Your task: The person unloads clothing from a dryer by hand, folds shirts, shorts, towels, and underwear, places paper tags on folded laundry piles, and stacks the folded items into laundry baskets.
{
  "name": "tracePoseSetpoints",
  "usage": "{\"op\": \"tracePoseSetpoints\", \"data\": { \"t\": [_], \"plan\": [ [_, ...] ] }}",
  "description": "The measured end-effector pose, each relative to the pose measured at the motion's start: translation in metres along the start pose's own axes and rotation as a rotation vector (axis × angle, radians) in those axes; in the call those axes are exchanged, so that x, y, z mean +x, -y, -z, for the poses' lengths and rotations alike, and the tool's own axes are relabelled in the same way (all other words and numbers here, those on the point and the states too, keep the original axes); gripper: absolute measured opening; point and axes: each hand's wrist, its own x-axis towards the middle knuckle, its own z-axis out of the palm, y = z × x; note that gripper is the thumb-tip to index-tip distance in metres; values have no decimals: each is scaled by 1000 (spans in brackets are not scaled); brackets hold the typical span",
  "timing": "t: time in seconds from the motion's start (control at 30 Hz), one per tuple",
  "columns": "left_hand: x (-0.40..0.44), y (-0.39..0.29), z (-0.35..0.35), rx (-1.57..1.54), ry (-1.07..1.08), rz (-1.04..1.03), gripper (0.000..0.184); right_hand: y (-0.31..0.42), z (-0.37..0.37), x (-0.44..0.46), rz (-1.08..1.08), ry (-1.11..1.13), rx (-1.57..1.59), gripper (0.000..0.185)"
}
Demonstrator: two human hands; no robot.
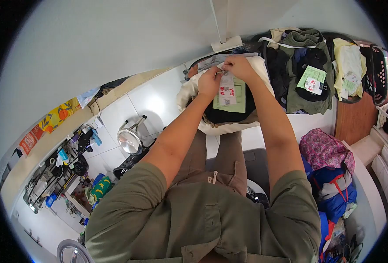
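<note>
My left hand point(209, 82) pinches the top left edge of a white paper slip point(227, 90) with red handwriting. Its fingers are closed. Beside it, my right hand point(239, 66) has thumb and fingers pressed together at the slip's top edge; what lies between those fingertips is too small to make out. Behind the slip is a green paper sheet point(239, 107). Both papers lie over black cloth point(220, 115), inside a bundle of cream fabric point(262, 70). Folded grey clothing point(213, 60) shows at the bundle's far side.
To the right sit dark and olive clothes point(311, 105) with clipped papers point(312, 79), then a basket with yellow clothing point(351, 65). A metal stool point(130, 141) stands left on white tiles. Pink patterned cloth point(324, 148) and blue bags point(334, 193) are piled at lower right.
</note>
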Motion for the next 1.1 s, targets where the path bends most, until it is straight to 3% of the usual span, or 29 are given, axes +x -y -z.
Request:
{"op": "tracePoseSetpoints", "data": {
  "t": [0.17, 0.23, 0.3, 0.33, 0.4, 0.5, 0.6, 0.7, 0.77, 0.83, 0.93, 1.1],
  "plan": [
    [-5, 10, 1, -70, -20, 114, 20, 2, -16, -9, -27, 69, -135, 25],
    [-9, 11, 7, -146, -77, 148, 24, 43, -18, -28, -145, -543, -333, 47],
    [-22, 15, 21, -258, -302, 122, 35, 82, -35, -62, -141, -551, -496, 54],
    [-34, 23, 34, -313, -256, 119, 43, 97, -45, -80, -147, -558, -648, 62],
    [-66, 35, 59, -234, -302, 120, 44, 97, -74, -108, -104, -247, -694, 63],
    [-126, 73, 90, -15, -307, 129, 47, 28, -113, -129, -77, -12, -827, 65],
    [-184, 112, 120, 24, -350, 192, 46, 9, -121, -109, -158, 110, -863, 66],
    [-261, 144, 147, 62, -288, 572, 52, 28, -121, -117, -190, 119, -970, 64],
    [-315, 168, 157, 88, -365, 686, 53, 48, -121, -120, -289, 191, -1046, 66],
    [-369, 174, 165, 62, -109, 970, 52, 71, -119, -126, -314, 249, -1052, 70],
    [-434, 194, 161, -29, -119, 1147, 46, 105, -131, -131, -144, 179, -1086, 70],
    [-491, 213, 138, -262, -54, 1329, 42, 181, -186, -126, -9, 422, -997, 58]
  ]
}}
